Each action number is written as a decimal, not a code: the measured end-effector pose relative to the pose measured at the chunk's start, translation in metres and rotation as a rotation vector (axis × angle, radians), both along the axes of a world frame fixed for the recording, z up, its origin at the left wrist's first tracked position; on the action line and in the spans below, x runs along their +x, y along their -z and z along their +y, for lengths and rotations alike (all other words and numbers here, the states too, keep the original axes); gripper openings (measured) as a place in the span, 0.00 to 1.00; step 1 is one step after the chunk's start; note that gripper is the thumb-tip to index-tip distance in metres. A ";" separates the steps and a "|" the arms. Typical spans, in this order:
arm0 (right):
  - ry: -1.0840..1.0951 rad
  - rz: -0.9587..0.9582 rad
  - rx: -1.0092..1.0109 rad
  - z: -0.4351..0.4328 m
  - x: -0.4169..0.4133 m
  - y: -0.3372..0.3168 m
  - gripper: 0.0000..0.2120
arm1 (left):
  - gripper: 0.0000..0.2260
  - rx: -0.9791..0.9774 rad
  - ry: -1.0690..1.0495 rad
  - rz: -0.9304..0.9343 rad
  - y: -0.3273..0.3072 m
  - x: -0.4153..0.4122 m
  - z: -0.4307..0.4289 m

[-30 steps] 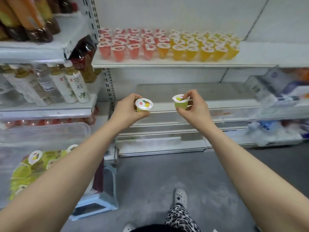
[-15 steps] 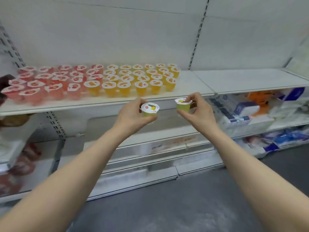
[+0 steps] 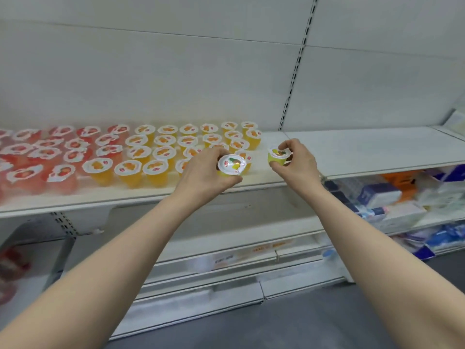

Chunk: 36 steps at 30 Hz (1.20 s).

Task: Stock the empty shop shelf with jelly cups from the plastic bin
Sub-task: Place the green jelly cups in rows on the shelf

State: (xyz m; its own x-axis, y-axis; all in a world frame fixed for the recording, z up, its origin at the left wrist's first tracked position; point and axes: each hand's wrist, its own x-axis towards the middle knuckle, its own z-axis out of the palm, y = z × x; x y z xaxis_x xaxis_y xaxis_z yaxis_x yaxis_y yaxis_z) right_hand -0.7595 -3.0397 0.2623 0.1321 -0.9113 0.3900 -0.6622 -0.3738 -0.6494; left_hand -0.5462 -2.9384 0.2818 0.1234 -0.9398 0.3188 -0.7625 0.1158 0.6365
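Head view: the left hand (image 3: 203,170) gripped a green jelly cup (image 3: 232,165), its lid tilted toward the camera, over the front of the shelf (image 3: 141,192) beside the orange cups (image 3: 156,152). The right hand (image 3: 297,162) pinched a second green cup (image 3: 278,156) at its rim, above bare shelf. Red cups (image 3: 37,159) stood in rows at the left, adjoining the orange ones.

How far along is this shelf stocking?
Done: red cups and orange cups fill the left of the shelf. In hand: a green cup in the left hand, a second cup in the right hand. Left: its right part is bare; the bin is unseen.
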 end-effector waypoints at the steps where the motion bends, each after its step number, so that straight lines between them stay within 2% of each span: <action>1: 0.008 0.005 0.013 -0.010 0.004 0.002 0.16 | 0.23 -0.004 0.003 -0.007 -0.002 0.003 -0.007; 4: 0.009 0.037 0.050 -0.036 0.015 0.011 0.17 | 0.26 -0.026 0.003 -0.040 -0.007 0.012 -0.029; 13: -0.017 0.093 0.110 -0.086 0.031 0.033 0.16 | 0.25 -0.024 -0.043 -0.076 -0.007 0.025 -0.065; 19: -0.100 0.042 0.106 -0.106 0.030 0.035 0.16 | 0.26 -0.038 -0.090 -0.091 -0.009 0.014 -0.072; 24: -0.209 0.108 0.108 -0.114 0.018 0.033 0.15 | 0.26 -0.062 -0.108 -0.083 -0.009 -0.008 -0.079; 31: -0.373 0.413 -0.021 -0.126 -0.019 0.015 0.24 | 0.23 -0.078 -0.054 -0.263 -0.008 -0.060 -0.092; 33: -0.362 0.437 -0.058 -0.131 -0.027 0.010 0.23 | 0.24 -0.079 -0.069 -0.317 -0.004 -0.072 -0.101; 36: -0.347 0.439 -0.105 -0.136 -0.038 0.006 0.21 | 0.28 -0.057 -0.121 -0.497 0.006 -0.085 -0.113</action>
State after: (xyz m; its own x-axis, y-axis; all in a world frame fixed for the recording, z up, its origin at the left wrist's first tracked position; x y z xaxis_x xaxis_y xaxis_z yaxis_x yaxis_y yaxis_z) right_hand -0.7973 -3.1753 0.2562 0.5869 -0.7450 0.3170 -0.6887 -0.6652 -0.2884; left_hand -0.6315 -3.0517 0.2762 0.0506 -0.9076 0.4167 -0.9814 0.0322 0.1893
